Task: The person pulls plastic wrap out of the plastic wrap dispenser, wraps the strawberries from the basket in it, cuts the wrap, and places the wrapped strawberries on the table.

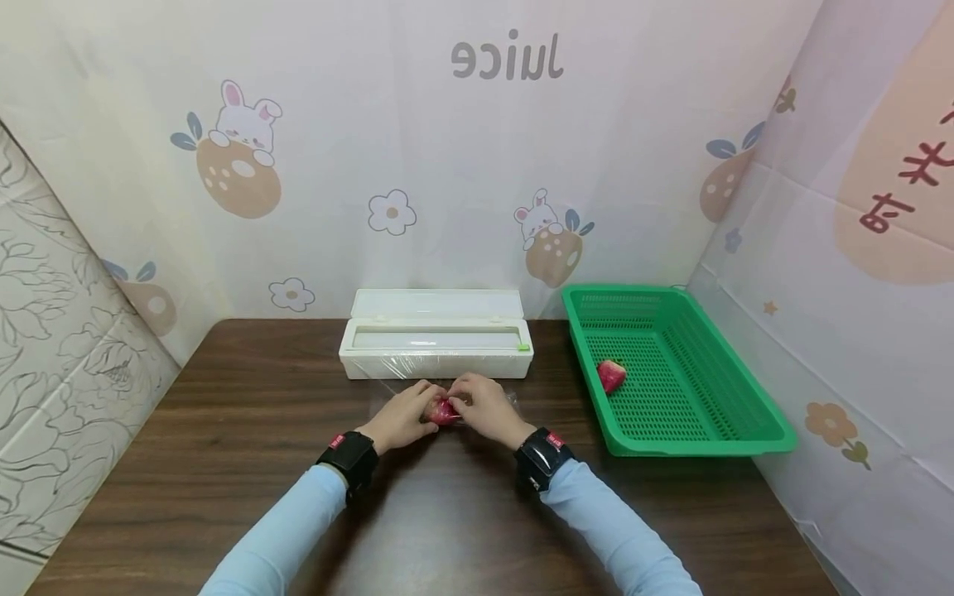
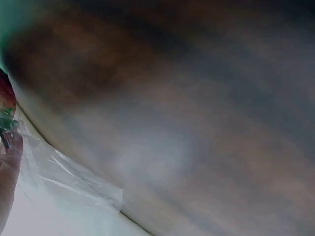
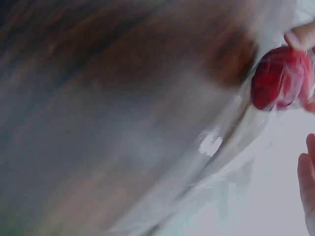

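A red fruit (image 1: 443,411), its exact kind unclear, lies wrapped in clear plastic wrap (image 3: 231,142) in front of the white dispenser box (image 1: 440,365). My left hand (image 1: 402,416) grips it from the left, thumb on the near side and fingers on the far side. From the right, my right hand (image 1: 488,408) bends over the fruit and pinches the wrap beside it. The right wrist view shows the wrapped fruit at the upper right, shiny and creased. In the left wrist view only a sliver of the fruit (image 2: 7,96) and loose wrap (image 2: 74,172) appear.
A green plastic basket (image 1: 701,448) stands on the right of the dark wooden table (image 1: 246,463), with another red fruit (image 1: 611,376) inside. The dispenser's lid (image 1: 437,303) is raised, and film runs from its front. Printed cloth walls enclose the table behind and at the sides.
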